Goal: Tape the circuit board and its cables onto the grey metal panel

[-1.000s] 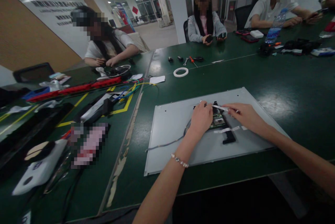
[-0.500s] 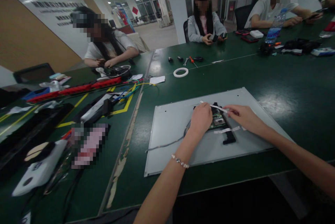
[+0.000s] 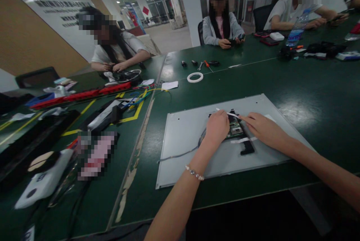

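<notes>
A narrow strip of white tape [image 3: 233,114] runs between my two hands, across the top of a green circuit board [image 3: 235,130] in a black frame [image 3: 248,148]. My left hand [image 3: 218,129] has its fingers closed at the tape's left end and covers the board's left side. From the right, my right hand [image 3: 263,127] holds the other end, its index finger stretched along the tape; the thumb is mostly hidden. Another piece of white tape [image 3: 239,140] crosses the frame lower down. Beneath everything lies a white panel [image 3: 180,136], with a grey cable [image 3: 180,154] leading left.
A tape roll [image 3: 195,77] lies beyond the panel, near a small wrench [image 3: 200,65] and an orange screwdriver [image 3: 208,65]. Red power strips [image 3: 92,94], wires and a white device [image 3: 42,181] occupy the left. Several people sit around the green table [image 3: 152,128].
My right hand has shifted slightly left along the tape, its index finger now straighter and nearer my left hand. The left hand keeps its place at the tape.
</notes>
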### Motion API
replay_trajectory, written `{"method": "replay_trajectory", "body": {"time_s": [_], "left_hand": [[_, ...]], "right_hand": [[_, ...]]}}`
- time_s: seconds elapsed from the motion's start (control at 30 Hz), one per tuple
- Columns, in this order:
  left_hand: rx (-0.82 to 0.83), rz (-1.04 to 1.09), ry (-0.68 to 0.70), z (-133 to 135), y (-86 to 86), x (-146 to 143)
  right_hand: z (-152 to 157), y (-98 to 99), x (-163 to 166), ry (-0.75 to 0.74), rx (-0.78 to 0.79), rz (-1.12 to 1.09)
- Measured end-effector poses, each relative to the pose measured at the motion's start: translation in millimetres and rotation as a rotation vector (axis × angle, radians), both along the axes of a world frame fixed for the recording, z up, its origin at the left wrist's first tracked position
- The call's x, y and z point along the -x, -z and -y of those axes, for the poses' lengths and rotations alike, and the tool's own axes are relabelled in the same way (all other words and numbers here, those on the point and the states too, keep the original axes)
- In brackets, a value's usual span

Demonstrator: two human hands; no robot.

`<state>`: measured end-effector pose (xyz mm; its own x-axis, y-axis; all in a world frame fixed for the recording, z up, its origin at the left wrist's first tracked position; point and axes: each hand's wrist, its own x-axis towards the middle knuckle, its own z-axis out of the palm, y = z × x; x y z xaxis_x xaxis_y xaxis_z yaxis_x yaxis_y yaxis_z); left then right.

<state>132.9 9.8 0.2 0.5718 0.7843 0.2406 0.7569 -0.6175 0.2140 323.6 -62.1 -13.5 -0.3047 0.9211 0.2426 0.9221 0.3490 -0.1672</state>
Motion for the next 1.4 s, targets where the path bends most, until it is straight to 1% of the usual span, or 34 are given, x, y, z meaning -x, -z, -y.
{"method": "replay_trajectory", "body": {"time_s": [0.13, 0.27, 0.4, 0.6, 0.7, 0.93, 1.03, 1.2, 1.4], "left_hand": [[-0.016, -0.006, 0.015, -1, 1.0, 0], [-0.014, 0.009, 0.022, -1, 0.7, 1], [0.001, 0.010, 0.016, 0, -1.7, 0], [0.017, 0.023, 0.002, 0, -2.8, 0], [0.009, 0.035, 0.013, 0, -1.7, 0], [0.003, 0.031, 0.016, -2, 0.6, 1], [0.002, 0.003, 0.015, -2, -1.2, 1], [-0.001, -0.041, 0.053, -1, -4.3, 0], [-0.013, -0.026, 0.037, -1, -0.7, 1]], "right_hand": [[5, 1.1, -4, -0.027, -0.026, 0.037], [9, -1.2, -1, -0.066, -0.034, 0.020], [15, -4.1, -2, -0.098, 0.006, -0.005], [22, -4.5, -19, -0.133, 0.101, 0.004], [23, -5.9, -24, -0.156, 0.093, 0.019], [21, -9.3, -22, -0.185, 0.054, 0.058], [22, -8.7, -22, -0.188, 0.056, 0.073], [23, -6.6, -24, -0.177, 0.079, 0.046], [25, -3.5, -25, -0.150, 0.101, -0.020]]}}
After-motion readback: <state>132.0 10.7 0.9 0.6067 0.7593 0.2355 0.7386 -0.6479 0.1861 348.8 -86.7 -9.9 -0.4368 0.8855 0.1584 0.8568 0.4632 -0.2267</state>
